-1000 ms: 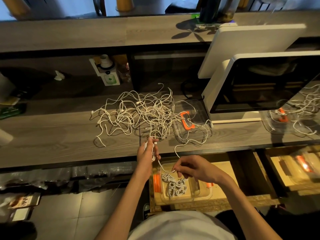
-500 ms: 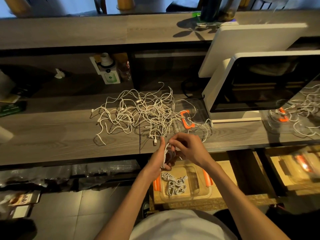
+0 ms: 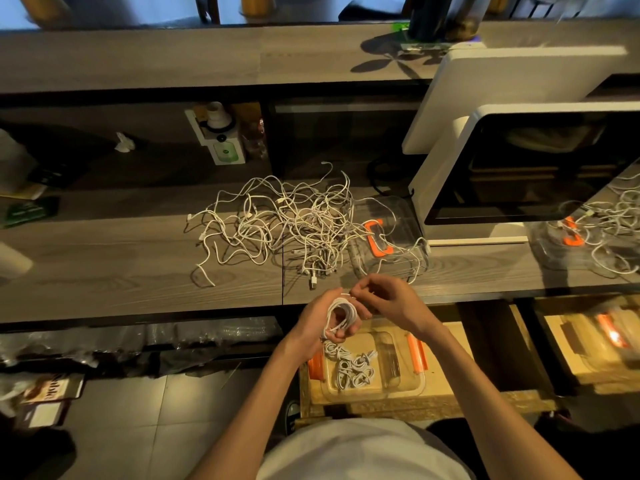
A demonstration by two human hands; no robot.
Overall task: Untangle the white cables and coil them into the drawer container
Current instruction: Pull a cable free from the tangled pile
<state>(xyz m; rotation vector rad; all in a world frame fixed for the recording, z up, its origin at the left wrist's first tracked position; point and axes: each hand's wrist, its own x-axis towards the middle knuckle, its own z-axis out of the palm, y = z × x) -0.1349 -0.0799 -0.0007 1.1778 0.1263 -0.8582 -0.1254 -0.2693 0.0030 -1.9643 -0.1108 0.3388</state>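
Coiled cable [image 3: 341, 315] in left hand [image 3: 323, 323]

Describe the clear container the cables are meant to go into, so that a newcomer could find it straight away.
Start at the wooden counter and drop below its front edge to the open drawer. The clear container sits there under the hands, lidless, with orange clips and coiled white cables inside.

Bare forearms [image 3: 485, 393], white shirt [image 3: 360, 452] (sleeves out of sight)

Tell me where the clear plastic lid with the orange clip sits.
The clear plastic lid with the orange clip lies on the wooden counter, between the tangled white cables and the white monitor.
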